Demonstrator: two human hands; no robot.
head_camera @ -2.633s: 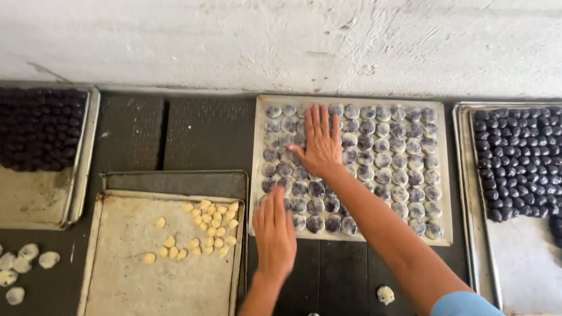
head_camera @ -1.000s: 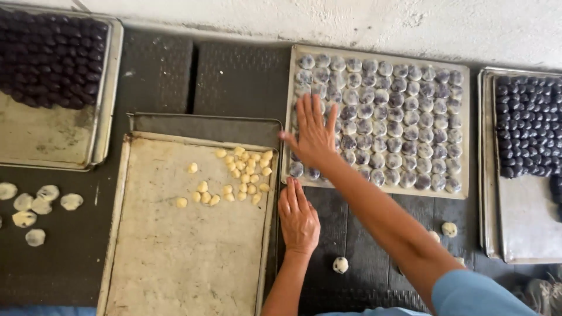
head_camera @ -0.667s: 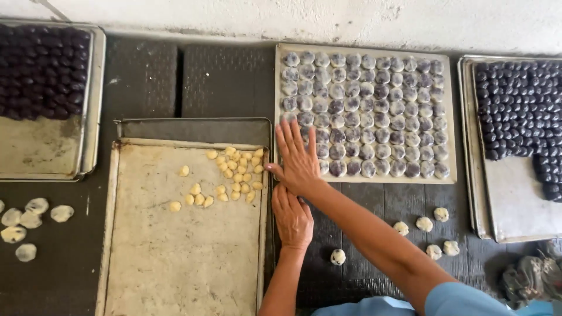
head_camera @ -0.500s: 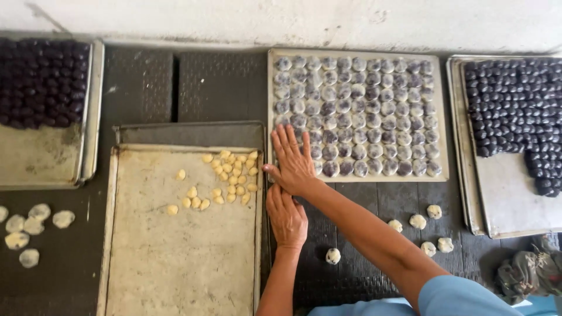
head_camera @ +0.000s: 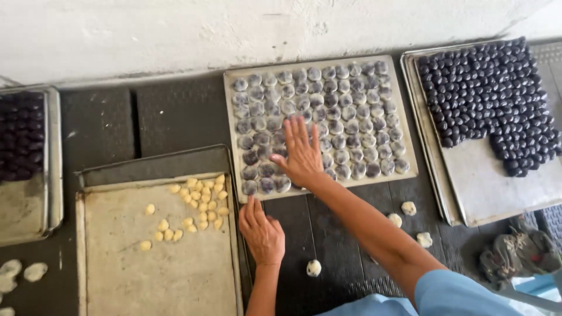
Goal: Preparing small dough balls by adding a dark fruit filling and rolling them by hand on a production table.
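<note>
The right hand [head_camera: 301,155] is lying flat, palm down, with its fingers [head_camera: 295,130] spread wide over the near rows of grey-purple dough balls [head_camera: 339,111] on the middle tray [head_camera: 410,171], gripping nothing. The left hand [head_camera: 261,229] is resting just below that tray's near left corner, its fingers [head_camera: 250,208] loosely extended and close together, also holding nothing; they are touching or nearly touching the tray edge, though the view is not sharp enough to settle which.

To the left of the left fingers, a floured tray [head_camera: 117,269] is carrying a cluster of small yellow pieces [head_camera: 196,205] at its upper right. To the right of the right arm, 3 pale dough pieces [head_camera: 408,208] are sitting loose on the dark ribbed surface [head_camera: 170,117], and 1 more dough ball [head_camera: 314,268] is lying just beside the left wrist. Well to the right, a metal tray [head_camera: 486,187] is holding dark purple balls [head_camera: 486,82] across its far part. Far left, another metal tray [head_camera: 52,164] is showing more dark balls [head_camera: 20,137], with pale flattened pieces [head_camera: 35,271] below it. A rough whitish wall [head_camera: 234,29] is running along beyond the surface, and a dark crumpled cloth [head_camera: 515,257] is lying at the lower right.
</note>
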